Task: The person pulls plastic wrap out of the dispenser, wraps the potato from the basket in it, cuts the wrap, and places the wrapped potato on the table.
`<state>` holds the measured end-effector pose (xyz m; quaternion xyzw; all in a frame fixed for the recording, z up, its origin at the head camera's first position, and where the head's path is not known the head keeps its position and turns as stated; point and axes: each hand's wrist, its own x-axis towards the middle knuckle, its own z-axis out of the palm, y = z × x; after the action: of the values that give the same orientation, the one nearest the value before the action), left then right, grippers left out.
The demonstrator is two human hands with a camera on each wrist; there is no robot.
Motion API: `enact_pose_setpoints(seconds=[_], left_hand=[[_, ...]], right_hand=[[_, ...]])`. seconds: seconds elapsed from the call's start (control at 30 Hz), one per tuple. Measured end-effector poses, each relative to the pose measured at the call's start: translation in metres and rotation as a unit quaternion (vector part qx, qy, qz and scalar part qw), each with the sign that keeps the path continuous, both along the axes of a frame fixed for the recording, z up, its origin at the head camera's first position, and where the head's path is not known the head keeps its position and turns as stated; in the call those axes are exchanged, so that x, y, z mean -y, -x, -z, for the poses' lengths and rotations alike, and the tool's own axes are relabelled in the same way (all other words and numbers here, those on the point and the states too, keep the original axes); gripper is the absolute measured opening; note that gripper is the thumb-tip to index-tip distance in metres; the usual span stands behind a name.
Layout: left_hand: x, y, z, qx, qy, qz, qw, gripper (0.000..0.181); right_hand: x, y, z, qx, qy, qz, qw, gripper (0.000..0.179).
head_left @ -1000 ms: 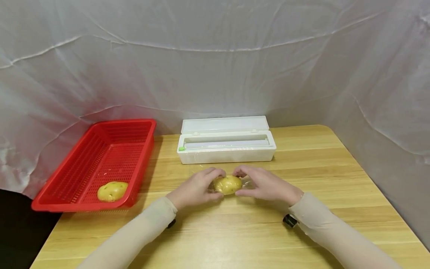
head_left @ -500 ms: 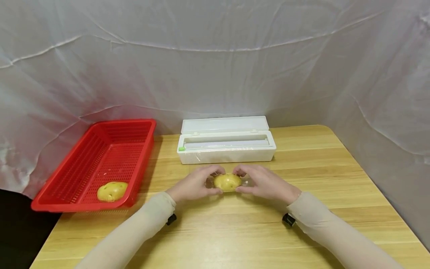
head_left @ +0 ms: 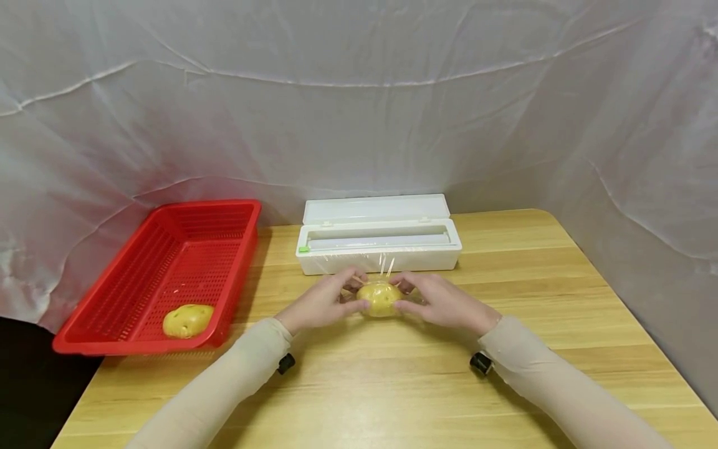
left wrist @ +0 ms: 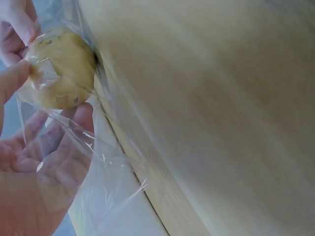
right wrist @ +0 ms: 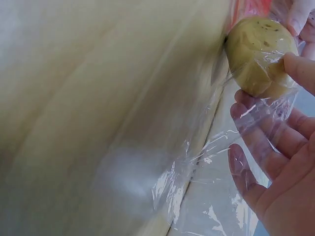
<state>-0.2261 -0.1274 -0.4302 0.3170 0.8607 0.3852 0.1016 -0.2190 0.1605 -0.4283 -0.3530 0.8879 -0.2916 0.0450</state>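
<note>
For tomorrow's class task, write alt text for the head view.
A left hand and right hand hold a potato covered in clear film over a wooden table. Behind is an open white box; at left, a red basket holds another potato.

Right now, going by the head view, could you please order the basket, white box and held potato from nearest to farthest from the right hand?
1. Held potato: gripped by the right hand.
2. White box: just beyond the potato.
3. Basket: far left.

Box on table behind potato, basket at left, second potato inside
</note>
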Motion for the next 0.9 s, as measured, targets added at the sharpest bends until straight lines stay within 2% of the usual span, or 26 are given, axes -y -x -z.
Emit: enact_pose_setpoints(seconds=[0.1,0.3,0.5,0.77,0.9], left_hand=[[0.001,0.001,-0.001,0.011,-0.005,-0.006,0.9999,0.038],[0.003,0.003,-0.003,0.028,-0.003,-0.016,0.9995,0.036],[0.003,0.005,-0.004,0.021,0.008,-0.023,0.9995,0.037],[-0.001,0.01,-0.004,0.006,0.021,-0.041,0.9989,0.031],[-0.003,0.014,-0.005,0.013,0.017,-0.044,0.9988,0.03]], right_hand=[[0.0,0.002,0.0,-0.002,-0.002,0.002,1.0,0.046],[-0.001,0.006,0.003,0.022,0.005,0.011,0.9997,0.048],[-0.002,0.01,0.004,0.024,0.009,0.014,0.9996,0.047],[0.001,0.011,0.001,0.002,0.002,0.033,0.9995,0.043],[0.0,0.01,0.0,-0.017,0.007,0.05,0.9986,0.044]])
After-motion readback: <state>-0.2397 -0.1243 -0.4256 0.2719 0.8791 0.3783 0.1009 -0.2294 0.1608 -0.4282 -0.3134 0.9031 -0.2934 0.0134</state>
